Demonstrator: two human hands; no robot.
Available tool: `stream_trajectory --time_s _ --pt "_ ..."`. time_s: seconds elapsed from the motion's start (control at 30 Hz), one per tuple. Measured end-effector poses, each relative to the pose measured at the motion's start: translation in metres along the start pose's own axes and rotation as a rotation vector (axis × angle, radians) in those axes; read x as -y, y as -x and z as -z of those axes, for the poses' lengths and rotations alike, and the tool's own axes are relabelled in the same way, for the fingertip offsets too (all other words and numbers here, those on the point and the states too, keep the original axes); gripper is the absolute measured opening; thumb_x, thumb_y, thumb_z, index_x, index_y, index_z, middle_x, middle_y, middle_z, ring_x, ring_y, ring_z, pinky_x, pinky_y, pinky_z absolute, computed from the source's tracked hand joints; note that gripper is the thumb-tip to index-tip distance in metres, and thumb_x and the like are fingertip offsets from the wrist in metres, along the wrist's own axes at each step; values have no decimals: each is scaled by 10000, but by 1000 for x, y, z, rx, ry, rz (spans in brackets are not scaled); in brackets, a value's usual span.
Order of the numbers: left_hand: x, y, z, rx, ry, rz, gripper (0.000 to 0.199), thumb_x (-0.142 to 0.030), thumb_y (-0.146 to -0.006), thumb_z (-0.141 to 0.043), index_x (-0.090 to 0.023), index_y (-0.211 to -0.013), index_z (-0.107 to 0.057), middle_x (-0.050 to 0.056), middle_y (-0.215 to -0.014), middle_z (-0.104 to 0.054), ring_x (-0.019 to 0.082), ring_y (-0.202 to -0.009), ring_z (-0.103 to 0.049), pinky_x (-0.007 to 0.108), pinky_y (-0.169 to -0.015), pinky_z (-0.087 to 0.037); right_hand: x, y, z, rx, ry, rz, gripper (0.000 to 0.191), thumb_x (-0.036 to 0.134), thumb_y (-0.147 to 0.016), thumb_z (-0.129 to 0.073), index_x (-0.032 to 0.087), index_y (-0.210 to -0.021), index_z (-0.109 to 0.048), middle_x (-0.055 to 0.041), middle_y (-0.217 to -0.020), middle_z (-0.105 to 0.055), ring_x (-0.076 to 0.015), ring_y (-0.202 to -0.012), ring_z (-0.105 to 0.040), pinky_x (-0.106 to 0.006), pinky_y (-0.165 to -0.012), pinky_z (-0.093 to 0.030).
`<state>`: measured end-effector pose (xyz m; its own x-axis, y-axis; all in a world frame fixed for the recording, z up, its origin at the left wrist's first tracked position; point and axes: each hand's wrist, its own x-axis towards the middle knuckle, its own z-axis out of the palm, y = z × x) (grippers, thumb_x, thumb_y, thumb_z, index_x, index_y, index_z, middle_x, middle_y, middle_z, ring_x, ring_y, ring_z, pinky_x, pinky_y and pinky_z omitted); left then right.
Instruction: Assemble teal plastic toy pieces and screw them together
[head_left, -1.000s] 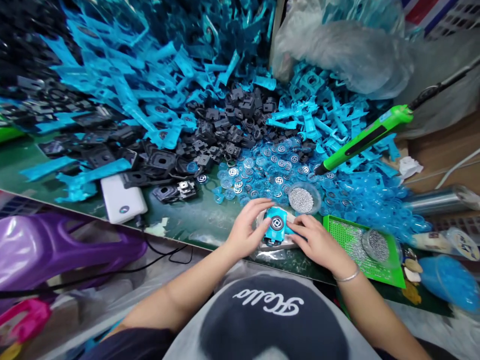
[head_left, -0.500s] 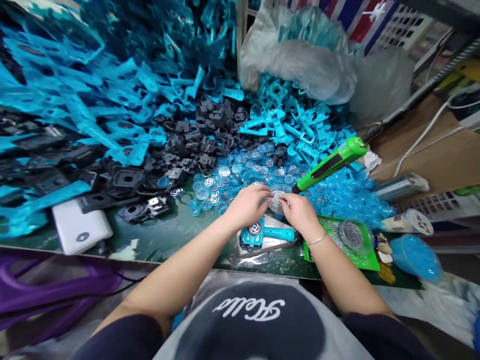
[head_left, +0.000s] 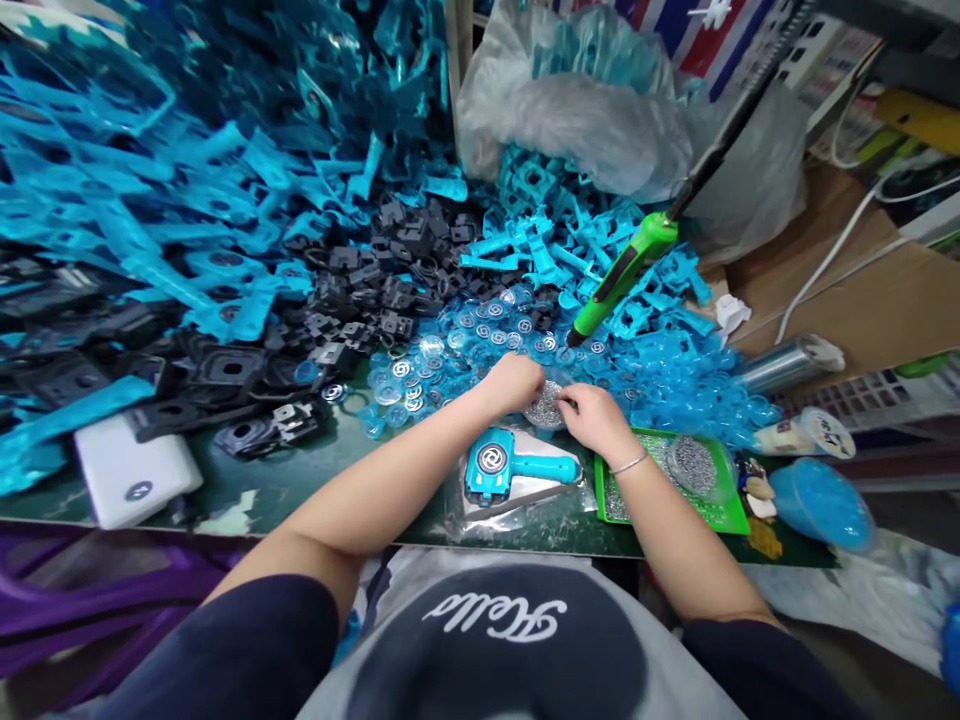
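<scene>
My left hand (head_left: 514,383) is closed at the left rim of a round dish of small silvery pieces (head_left: 545,405); anything in its fingers is hidden. Over the right side of this dish, my right hand (head_left: 595,418) pinches thumb and finger together, on something too small to make out. In front of both hands a blue handled piece with a round swirl emblem (head_left: 525,466) lies flat on a clear plastic bag (head_left: 531,513). Behind the dish hangs a green electric screwdriver (head_left: 624,280), tip down, touched by neither hand.
Heaps of blue parts (head_left: 150,210), black parts (head_left: 405,240) and clear blue discs (head_left: 480,335) fill the back. A white box (head_left: 135,470) sits at left. On the right are a green tray (head_left: 739,500), a cup (head_left: 806,435) and a blue bag (head_left: 821,505).
The screwdriver has swung up and away from my right hand. My left hand has closed and moved in against the dish. The whole view has shifted slightly.
</scene>
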<state>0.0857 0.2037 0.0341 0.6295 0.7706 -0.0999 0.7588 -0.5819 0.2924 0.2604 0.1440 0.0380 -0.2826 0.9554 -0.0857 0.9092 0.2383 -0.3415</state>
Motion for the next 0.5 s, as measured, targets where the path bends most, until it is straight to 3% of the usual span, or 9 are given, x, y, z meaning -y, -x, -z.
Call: stream_trajectory --time_s 0.1,0.23,0.37,0.5 --pt "4 1 -1 -52 72 -3 178 -133 -852 -645 -161 -827 -819 144 -893 -803 295 -920 -736 380 -831 -505 0 17 6 -11 -101 54 158 165 -945 -614 188 -957 -770 -78 -1038 -780 -189 -978 -707 -293 -904 -514" --pt "4 13 -1 -150 210 46 197 -150 -879 -635 -191 -927 -822 107 -951 -820 267 -914 -746 347 -813 -519 4 49 12 102 -202 268 166 136 -944 -616 196 -875 -754 -49 -907 -752 -181 -885 -682 -304 -832 -509" --pt "-2 44 0 -269 349 137 202 -167 -897 -635 -188 -1021 -794 71 -904 -823 237 -844 -759 313 -751 -542 9 70 7 121 7 340 213 127 -972 -557 175 -840 -717 -67 -841 -694 -192 -804 -633 -321 -761 -484" --pt "-12 83 -5 -357 487 159 131 -209 -893 -658 -222 -879 -788 32 -815 -814 217 -729 -750 301 -701 -541 12 79 0 123 95 400 242 96 -966 -519 171 -848 -717 -94 -838 -694 -215 -768 -621 -360 -742 -489"
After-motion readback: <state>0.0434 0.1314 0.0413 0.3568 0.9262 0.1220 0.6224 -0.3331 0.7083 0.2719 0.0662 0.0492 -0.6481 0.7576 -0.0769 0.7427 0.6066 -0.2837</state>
